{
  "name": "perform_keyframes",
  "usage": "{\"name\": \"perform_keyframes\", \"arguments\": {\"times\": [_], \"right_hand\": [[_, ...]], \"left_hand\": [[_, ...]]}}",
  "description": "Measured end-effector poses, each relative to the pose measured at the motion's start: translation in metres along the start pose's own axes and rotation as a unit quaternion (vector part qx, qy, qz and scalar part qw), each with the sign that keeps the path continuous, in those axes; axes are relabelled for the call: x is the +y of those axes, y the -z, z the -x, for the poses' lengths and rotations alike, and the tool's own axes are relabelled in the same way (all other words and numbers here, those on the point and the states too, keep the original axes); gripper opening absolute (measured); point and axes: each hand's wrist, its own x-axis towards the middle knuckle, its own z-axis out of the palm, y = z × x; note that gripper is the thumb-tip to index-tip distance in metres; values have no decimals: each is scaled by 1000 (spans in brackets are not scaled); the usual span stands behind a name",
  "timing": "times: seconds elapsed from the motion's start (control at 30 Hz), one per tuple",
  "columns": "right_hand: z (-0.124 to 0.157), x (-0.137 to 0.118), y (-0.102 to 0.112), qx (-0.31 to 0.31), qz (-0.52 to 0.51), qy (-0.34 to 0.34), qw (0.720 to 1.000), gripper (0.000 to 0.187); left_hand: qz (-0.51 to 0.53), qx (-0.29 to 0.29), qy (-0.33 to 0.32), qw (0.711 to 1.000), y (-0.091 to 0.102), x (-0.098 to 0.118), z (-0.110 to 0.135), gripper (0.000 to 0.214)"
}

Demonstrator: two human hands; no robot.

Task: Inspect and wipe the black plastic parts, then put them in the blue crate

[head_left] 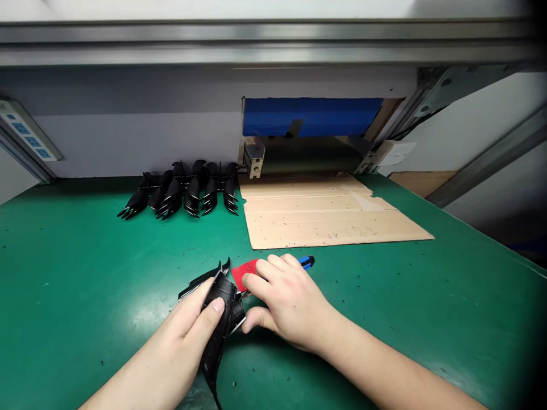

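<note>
My left hand [192, 322] grips a black plastic comb-like part [220, 319] that lies on the green table [85, 285], thumb pressed on its top. My right hand [282, 299] is closed over a red and blue hand tool [245, 272], whose blue handle tip [306, 261] sticks out past the fingers. The tool's red end meets the black part near its toothed end. What the tool's tip touches is hidden by my fingers.
A row of several black toothed parts [183, 193] lies at the back of the table. A flat cardboard sheet [325, 213] covers the middle back. Behind it stand a blue panel [311, 115] and a metal fixture [254, 156]. A power strip [25, 131] hangs at far left.
</note>
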Motion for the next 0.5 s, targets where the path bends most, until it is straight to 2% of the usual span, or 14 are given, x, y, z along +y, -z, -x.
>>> {"name": "perform_keyframes", "arguments": {"times": [0.2,0.33,0.5], "right_hand": [[2,-4,1,-2,51,-15,999,73],[2,-5,-1,-5,44,-9,999,61],[3,-5,-7,-33,25,-9,999,43]], "left_hand": [[-106,12,-25,994,-5,-2,1,53],[-143,-15,-44,989,-6,-3,1,53],[-199,-7,-76,977,-7,-1,4,49]]}}
